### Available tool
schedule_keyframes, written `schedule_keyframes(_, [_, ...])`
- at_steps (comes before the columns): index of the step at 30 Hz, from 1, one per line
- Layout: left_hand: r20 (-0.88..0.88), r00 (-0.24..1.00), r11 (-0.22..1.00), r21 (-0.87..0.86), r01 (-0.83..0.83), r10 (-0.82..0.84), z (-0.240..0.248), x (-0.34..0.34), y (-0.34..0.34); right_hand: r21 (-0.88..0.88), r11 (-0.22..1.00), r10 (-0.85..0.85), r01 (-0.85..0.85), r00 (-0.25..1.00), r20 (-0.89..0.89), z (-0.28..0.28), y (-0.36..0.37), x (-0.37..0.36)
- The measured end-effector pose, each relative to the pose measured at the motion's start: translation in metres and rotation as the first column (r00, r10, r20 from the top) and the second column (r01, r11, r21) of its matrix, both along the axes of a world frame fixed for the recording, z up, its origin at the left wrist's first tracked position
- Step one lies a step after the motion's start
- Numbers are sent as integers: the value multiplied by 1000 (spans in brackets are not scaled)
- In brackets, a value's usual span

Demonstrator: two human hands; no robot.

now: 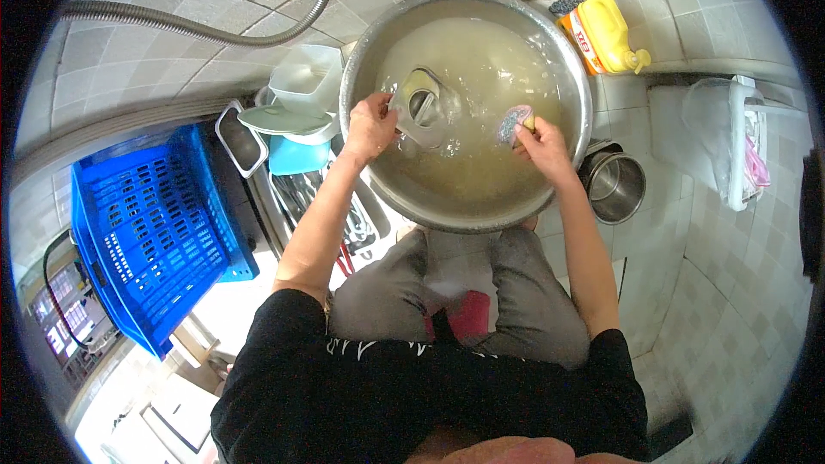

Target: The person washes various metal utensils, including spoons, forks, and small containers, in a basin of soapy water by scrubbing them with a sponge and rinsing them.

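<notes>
A large round metal basin (354, 60) of cloudy water stands in front of my knees. At its left side my left hand (371, 127) is closed on the edge of a shiny metal lid (418, 84), which has a rounded recess with a bar in its middle. The lid is tilted, its lower part in the water. Over the right half of the basin, my right hand (543, 150) grips a scrub sponge (514, 123), grey-pink on its face and yellow behind. Sponge and lid are apart.
To the left are stacked plastic containers (308, 77), a metal tray (243, 139), cutlery (299, 193) and a blue crate (155, 232). A yellow jug (608, 34) stands behind the basin at right, a metal pot (615, 187) beside it. A hose (180, 23) hangs at upper left.
</notes>
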State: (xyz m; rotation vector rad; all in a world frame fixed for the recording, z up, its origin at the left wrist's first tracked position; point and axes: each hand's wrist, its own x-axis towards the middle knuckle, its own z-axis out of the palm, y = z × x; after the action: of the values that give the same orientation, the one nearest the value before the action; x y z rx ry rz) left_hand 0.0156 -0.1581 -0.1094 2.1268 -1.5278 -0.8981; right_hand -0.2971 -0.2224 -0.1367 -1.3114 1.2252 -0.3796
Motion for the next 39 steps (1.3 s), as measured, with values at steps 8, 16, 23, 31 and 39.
schedule_keyframes(8, [-843,292,892,436,-122,452,7,-29,14,-660,721,89,-211,973,-214,59,13,59])
schedule_keyframes(16, [-864,343,918,395,5,370,12,-65,17,-728,310,156,-611,788,-595,53,5,94])
schedule_keyframes(23, [-870,189,882,409,-235,454,-2,-71,23,-550,541,-118,-637,589,-799,31,-7,81])
schedule_keyframes(31, [-863,50,817,455,-354,503,-4,-76,18,-516,526,124,-676,661,-740,38,48,100])
schedule_keyframes(39, [-845,77,816,482,-318,529,0,-95,19,-675,550,46,-492,825,-564,56,25,101])
